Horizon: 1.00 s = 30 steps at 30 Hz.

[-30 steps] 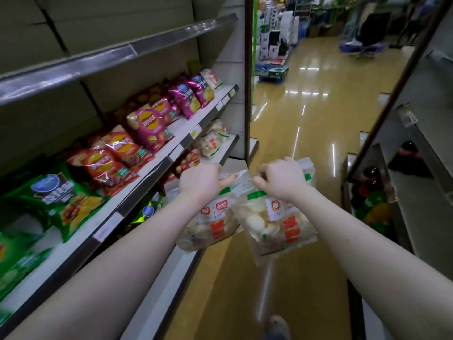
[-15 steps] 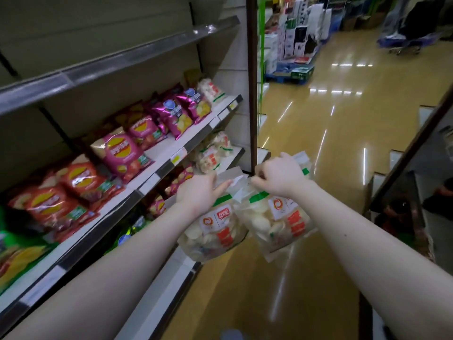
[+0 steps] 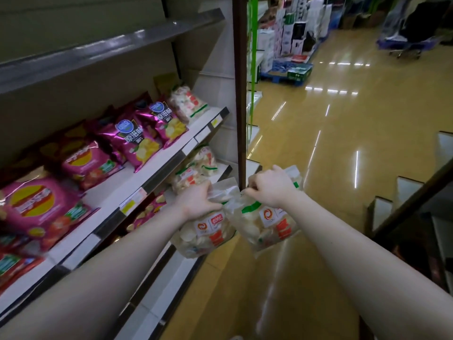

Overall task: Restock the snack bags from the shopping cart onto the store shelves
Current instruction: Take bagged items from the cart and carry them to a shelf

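My left hand (image 3: 198, 201) grips the top of a clear bag of white crackers (image 3: 206, 234) with orange print. My right hand (image 3: 270, 186) grips the top of a second, matching cracker bag (image 3: 272, 225). Both bags hang side by side over the aisle floor, just off the lower shelf edge (image 3: 171, 266). Bags of the same kind lie on the middle shelf's far end (image 3: 187, 103) and on the shelf below (image 3: 193, 173). The shopping cart is not in view.
Pink and purple chip bags (image 3: 137, 138) fill the middle shelf (image 3: 157, 165). The top shelf (image 3: 110, 45) looks bare. A brown upright post (image 3: 239, 94) ends the unit. Beyond lies a shiny yellow floor (image 3: 343, 143), stacked boxes (image 3: 289, 40) and dark shelving at the right (image 3: 416, 204).
The view has advanced along the shelf toward its far end; green bags left the frame. Both hands keep gripping their bags, carried forward with me.
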{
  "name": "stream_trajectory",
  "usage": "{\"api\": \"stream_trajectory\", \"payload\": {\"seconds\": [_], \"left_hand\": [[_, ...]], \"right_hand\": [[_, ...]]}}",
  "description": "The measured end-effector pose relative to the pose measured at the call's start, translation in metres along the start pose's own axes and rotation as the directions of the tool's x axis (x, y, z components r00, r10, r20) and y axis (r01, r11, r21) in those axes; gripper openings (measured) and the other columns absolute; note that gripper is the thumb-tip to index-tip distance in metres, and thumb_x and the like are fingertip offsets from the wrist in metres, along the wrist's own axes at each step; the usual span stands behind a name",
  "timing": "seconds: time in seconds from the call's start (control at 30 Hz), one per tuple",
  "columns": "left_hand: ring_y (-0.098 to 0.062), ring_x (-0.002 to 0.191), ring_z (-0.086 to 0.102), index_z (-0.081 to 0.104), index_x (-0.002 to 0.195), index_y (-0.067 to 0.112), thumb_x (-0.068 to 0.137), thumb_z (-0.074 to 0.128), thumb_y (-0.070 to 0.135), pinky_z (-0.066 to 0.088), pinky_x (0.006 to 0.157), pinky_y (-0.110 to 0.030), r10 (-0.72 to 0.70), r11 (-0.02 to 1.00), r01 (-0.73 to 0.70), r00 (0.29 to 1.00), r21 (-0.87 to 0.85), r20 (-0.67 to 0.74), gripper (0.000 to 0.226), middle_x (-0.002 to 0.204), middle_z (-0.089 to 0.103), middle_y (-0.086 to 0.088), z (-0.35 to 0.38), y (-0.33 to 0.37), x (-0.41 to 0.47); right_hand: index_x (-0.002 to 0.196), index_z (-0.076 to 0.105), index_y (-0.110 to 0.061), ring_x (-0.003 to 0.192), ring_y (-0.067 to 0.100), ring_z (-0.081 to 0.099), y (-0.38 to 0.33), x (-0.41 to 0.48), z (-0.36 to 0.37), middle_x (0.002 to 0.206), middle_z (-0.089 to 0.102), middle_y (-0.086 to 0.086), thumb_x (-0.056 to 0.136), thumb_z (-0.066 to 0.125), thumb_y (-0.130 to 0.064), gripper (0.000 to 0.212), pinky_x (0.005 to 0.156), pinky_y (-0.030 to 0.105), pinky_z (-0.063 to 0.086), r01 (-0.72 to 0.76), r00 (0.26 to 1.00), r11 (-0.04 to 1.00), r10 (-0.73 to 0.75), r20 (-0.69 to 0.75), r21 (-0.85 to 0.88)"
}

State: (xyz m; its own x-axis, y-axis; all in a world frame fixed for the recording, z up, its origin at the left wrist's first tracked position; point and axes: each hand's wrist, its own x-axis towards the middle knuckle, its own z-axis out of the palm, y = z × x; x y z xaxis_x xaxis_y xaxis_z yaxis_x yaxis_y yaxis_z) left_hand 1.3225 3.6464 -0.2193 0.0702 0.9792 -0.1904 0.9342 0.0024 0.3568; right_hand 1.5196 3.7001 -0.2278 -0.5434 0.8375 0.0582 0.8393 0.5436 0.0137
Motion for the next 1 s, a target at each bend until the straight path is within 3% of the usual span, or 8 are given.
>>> {"api": "stream_trajectory", "payload": {"seconds": [0.1, 0.2, 0.3, 0.43, 0.53, 0.73, 0.87, 1.0], "left_hand": [[-0.017, 0.099, 0.055, 0.05, 0.121, 0.014, 0.074, 0.076, 0.049, 0.04, 0.074, -0.026, -0.027, 1.0, 0.027, 0.999, -0.009, 0.031, 0.064, 0.117, 0.058, -0.004, -0.004, 0.001, 0.049], [-0.022, 0.111, 0.056, 0.048, 0.126, 0.012, 0.071, 0.081, 0.041, 0.042, 0.079, -0.027, -0.051, 0.999, 0.051, 0.999, 0.0, 0.005, 0.07, 0.124, 0.057, -0.005, -0.005, 0.001, 0.092], [-0.024, 0.11, 0.057, 0.047, 0.126, 0.01, 0.076, 0.078, 0.024, 0.044, 0.076, -0.028, -0.126, 0.99, 0.128, 0.991, 0.064, -0.033, 0.06, 0.124, 0.058, -0.008, -0.002, -0.003, 0.149], [-0.027, 0.108, 0.059, 0.053, 0.122, 0.011, 0.083, 0.07, 0.021, 0.05, 0.083, -0.036, -0.259, 0.958, 0.262, 0.965, 0.113, -0.039, 0.044, 0.118, 0.061, -0.011, 0.014, -0.013, 0.215], [-0.027, 0.108, 0.061, 0.06, 0.117, 0.009, 0.089, 0.063, 0.019, 0.047, 0.081, -0.032, -0.375, 0.923, 0.378, 0.926, 0.079, -0.045, 0.03, 0.113, 0.064, -0.01, 0.035, -0.025, 0.258], [-0.022, 0.09, 0.06, 0.062, 0.113, 0.013, 0.097, 0.047, 0.014, 0.041, 0.062, -0.026, -0.557, 0.829, 0.56, 0.825, 0.011, -0.094, 0.022, 0.102, 0.063, -0.007, 0.073, -0.067, 0.323], [-0.026, 0.092, 0.058, 0.058, 0.118, 0.008, 0.096, 0.041, 0.008, 0.042, 0.068, -0.032, -0.636, 0.76, 0.648, 0.757, 0.049, -0.149, 0.027, 0.105, 0.057, -0.011, 0.102, -0.113, 0.364], [-0.028, 0.108, 0.057, 0.06, 0.123, 0.018, 0.098, 0.037, 0.01, 0.04, 0.085, -0.035, -0.683, 0.699, 0.701, 0.713, 0.143, -0.158, 0.035, 0.115, 0.061, -0.011, 0.132, -0.163, 0.398]], "right_hand": [[0.074, 0.055, -0.019, 0.07, 0.02, 0.047, 0.03, 0.045, 0.002, 0.06, 0.04, -0.008, 0.093, 0.04, -0.043, 0.034, 0.075, 0.032, 0.027, 0.047, 0.999, 0.999, -0.047, -0.001, -0.016], [0.08, 0.053, -0.02, 0.082, 0.022, 0.054, 0.056, 0.085, 0.01, 0.071, 0.052, -0.004, 0.094, 0.039, -0.043, 0.031, 0.074, 0.032, 0.025, 0.099, 0.995, 0.995, -0.1, -0.027, -0.027], [0.09, 0.057, -0.019, 0.094, 0.024, 0.055, 0.091, 0.138, 0.025, 0.093, 0.063, 0.003, 0.096, 0.036, -0.045, 0.034, 0.077, 0.034, 0.026, 0.151, 0.989, 0.988, -0.151, 0.01, -0.033], [0.107, 0.055, -0.015, 0.108, 0.026, 0.051, 0.129, 0.207, 0.057, 0.113, 0.06, 0.007, 0.094, 0.034, -0.05, 0.043, 0.088, 0.037, 0.029, 0.278, 0.955, 0.959, -0.272, 0.116, -0.045], [0.121, 0.049, -0.013, 0.114, 0.025, 0.047, 0.154, 0.26, 0.085, 0.122, 0.056, 0.009, 0.076, 0.021, -0.069, 0.078, 0.091, 0.037, 0.029, 0.41, 0.897, 0.912, -0.396, 0.198, -0.03], [0.131, 0.038, -0.012, 0.121, 0.026, 0.04, 0.172, 0.36, 0.147, 0.13, 0.046, 0.009, 0.077, 0.057, -0.063, 0.077, 0.097, 0.038, 0.027, 0.591, 0.787, 0.806, -0.565, 0.247, -0.042], [0.128, 0.038, -0.014, 0.121, 0.027, 0.038, 0.168, 0.419, 0.204, 0.129, 0.044, 0.008, 0.08, 0.059, -0.059, 0.069, 0.097, 0.038, 0.027, 0.599, 0.784, 0.8, -0.576, 0.233, -0.037], [0.134, 0.036, -0.014, 0.124, 0.026, 0.036, 0.163, 0.468, 0.265, 0.133, 0.043, 0.006, 0.083, 0.057, -0.052, 0.067, 0.098, 0.038, 0.026, 0.547, 0.823, 0.837, -0.535, 0.191, -0.015]]}}
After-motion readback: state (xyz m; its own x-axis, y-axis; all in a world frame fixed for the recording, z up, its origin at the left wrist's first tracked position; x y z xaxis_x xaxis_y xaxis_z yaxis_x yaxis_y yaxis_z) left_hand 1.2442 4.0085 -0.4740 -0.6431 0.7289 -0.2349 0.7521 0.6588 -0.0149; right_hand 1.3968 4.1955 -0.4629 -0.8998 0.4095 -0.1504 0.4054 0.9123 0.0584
